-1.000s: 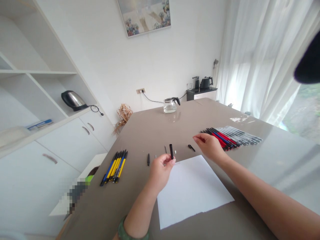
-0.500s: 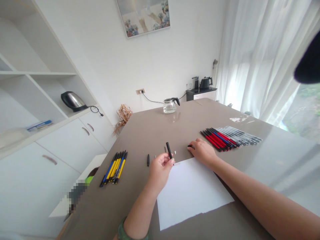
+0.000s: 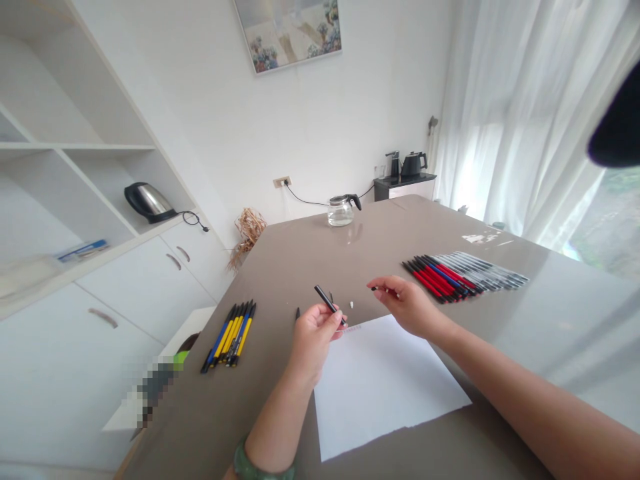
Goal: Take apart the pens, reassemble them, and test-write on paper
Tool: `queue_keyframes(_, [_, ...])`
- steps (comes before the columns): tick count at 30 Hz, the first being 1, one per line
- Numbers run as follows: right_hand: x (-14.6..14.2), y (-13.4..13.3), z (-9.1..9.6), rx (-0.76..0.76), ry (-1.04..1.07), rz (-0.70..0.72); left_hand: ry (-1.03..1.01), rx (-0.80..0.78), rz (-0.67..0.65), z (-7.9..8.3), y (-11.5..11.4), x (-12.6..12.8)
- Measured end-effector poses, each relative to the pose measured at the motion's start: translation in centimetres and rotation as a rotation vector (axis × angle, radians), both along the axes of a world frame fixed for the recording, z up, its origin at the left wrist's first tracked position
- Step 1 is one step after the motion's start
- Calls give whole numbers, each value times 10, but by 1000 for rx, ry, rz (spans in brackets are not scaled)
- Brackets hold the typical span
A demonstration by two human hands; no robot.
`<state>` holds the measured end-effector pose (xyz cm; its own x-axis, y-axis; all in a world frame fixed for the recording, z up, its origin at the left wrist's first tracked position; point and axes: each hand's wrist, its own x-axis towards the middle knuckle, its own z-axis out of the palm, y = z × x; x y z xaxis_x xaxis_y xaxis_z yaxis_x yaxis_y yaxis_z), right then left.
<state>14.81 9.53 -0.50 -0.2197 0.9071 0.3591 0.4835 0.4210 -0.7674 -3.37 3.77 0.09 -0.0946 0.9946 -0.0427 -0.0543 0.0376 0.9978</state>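
Observation:
My left hand (image 3: 313, 330) pinches a black pen barrel (image 3: 327, 301), tilted up and to the left, above the table (image 3: 310, 253). My right hand (image 3: 407, 305) is lifted just off the table with its fingertips closed on a small black pen part (image 3: 379, 289). A tiny white piece (image 3: 351, 305) lies on the table between the hands. Another small black pen piece (image 3: 297, 313) lies left of my left hand. A white sheet of paper (image 3: 385, 380) sits in front of me, below both hands.
Several yellow and blue pens (image 3: 231, 335) lie in a row at the left. Several red, blue and clear pens (image 3: 463, 275) are lined up at the right. A glass coffee pot (image 3: 341, 210) stands at the far table edge. White cabinets and shelves with a kettle (image 3: 146, 201) are on the left.
My right hand came back from the pen row, went down to the small black part on the table and lifted it. My left hand tilted the barrel from upright to slanting left.

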Motion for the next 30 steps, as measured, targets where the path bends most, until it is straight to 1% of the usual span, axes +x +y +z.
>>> queue_keyframes(3, [-12, -14, 4, -250, 261, 112, -20, 7, 16, -1, 0, -1])
queue_keyframes(6, [-22, -23, 4, -498, 496, 197, -21, 21, 39, -2, 1, -2])
queue_keyframes(9, [-28, -28, 1, -654, 591, 196, -20, 45, 59, -2, 1, -2])
queue_keyframes(11, [-30, -30, -3, -693, 577, 185, -32, 57, 62, -2, 1, -2])
queue_keyframes(15, [-32, -31, -9, -669, 556, 170, -61, 73, 51, -1, 0, -1])
queue_keyframes(17, [-33, -31, -10, -684, 596, 156, -81, 82, 59, -1, 0, -1])
queue_keyframes(22, [-35, -33, -11, -781, 688, 172, -93, 101, 55, -2, 0, 1])
queue_keyframes(25, [-36, -34, -11, -811, 720, 172, -97, 105, 56, -3, 0, 2])
queue_keyframes(30, [-35, -35, -11, -879, 794, 219, -100, 97, 75, -6, 2, 0])
